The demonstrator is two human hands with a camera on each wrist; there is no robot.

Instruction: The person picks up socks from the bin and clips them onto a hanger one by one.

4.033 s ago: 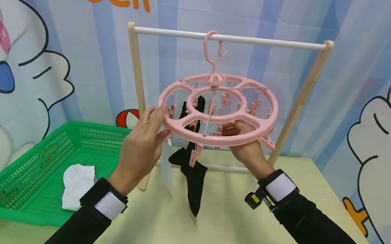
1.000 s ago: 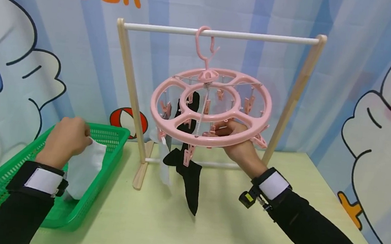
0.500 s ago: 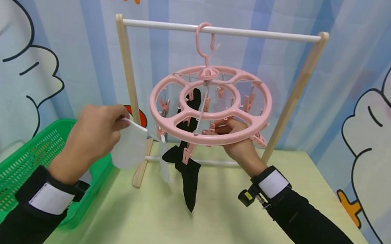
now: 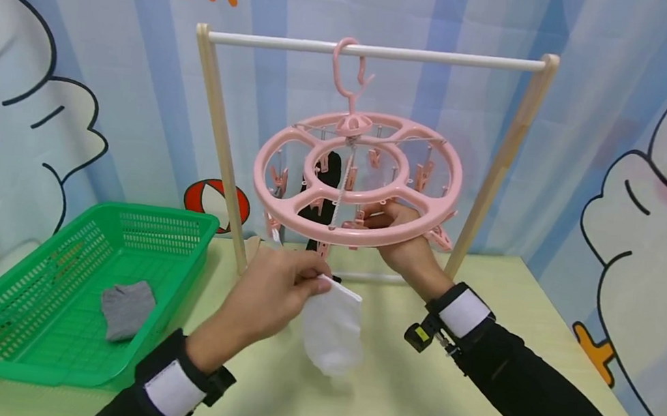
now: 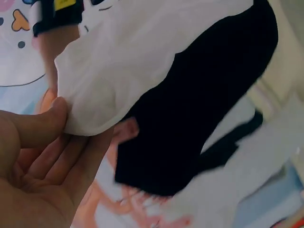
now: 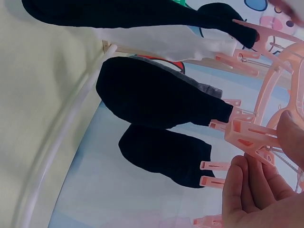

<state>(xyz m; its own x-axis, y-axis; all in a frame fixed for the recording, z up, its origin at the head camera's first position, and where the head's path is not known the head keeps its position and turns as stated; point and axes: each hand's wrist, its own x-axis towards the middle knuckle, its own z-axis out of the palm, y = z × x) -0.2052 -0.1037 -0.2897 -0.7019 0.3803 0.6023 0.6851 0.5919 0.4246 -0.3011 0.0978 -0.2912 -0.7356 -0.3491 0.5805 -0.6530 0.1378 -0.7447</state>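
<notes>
My left hand [image 4: 265, 289] pinches the cuff of a white sock [image 4: 332, 331], which hangs below the front rim of a round pink clip hanger [image 4: 361, 238]. In the left wrist view, thumb and fingers hold the white sock [image 5: 114, 71] by its edge, with a black sock [image 5: 199, 95] behind it. My right hand [image 4: 412, 244] reaches under the hanger's right side. Its thumb and fingers pinch a pink clothespin [image 6: 251, 137]. Black socks [image 6: 161, 95] and a grey one behind hang from other clips in the right wrist view.
The hanger's hook sits over the white bar [image 4: 449, 58] of a wooden-legged rack [image 4: 502, 165]. At left, a green basket [image 4: 12, 367] contains a folded grey sock [image 4: 127, 310]. A patterned curtain stands behind the pale table [image 4: 385, 406].
My left hand left the hanger's left rim, took the white sock from the basket and carried it right, in front of the hanger. The grey sock is now uncovered. My right hand stays put.
</notes>
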